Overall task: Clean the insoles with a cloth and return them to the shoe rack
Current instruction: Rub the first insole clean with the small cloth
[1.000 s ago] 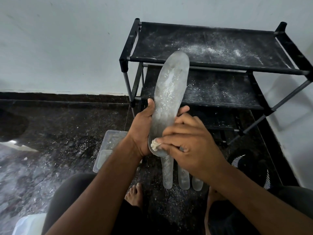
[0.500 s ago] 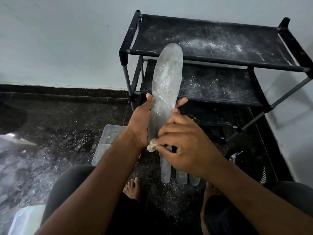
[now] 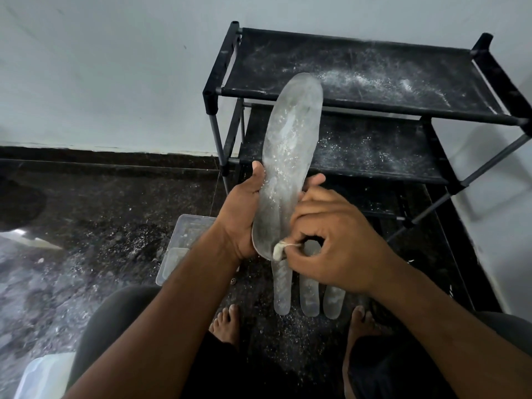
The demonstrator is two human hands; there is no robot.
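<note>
The insole (image 3: 290,156) is looking light, thin and bendy — best gripped at its heel half, in front of the shoe rack (image 3: 359,79). The left hand (image 3: 241,214) is curling round that edge; the right hand (image 3: 331,240) is pinching the cloth (image 3: 278,251) at the heel — lower than a second ago.

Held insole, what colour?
Translucent grey insole, speckled with white powder; head view shows it best.
</note>
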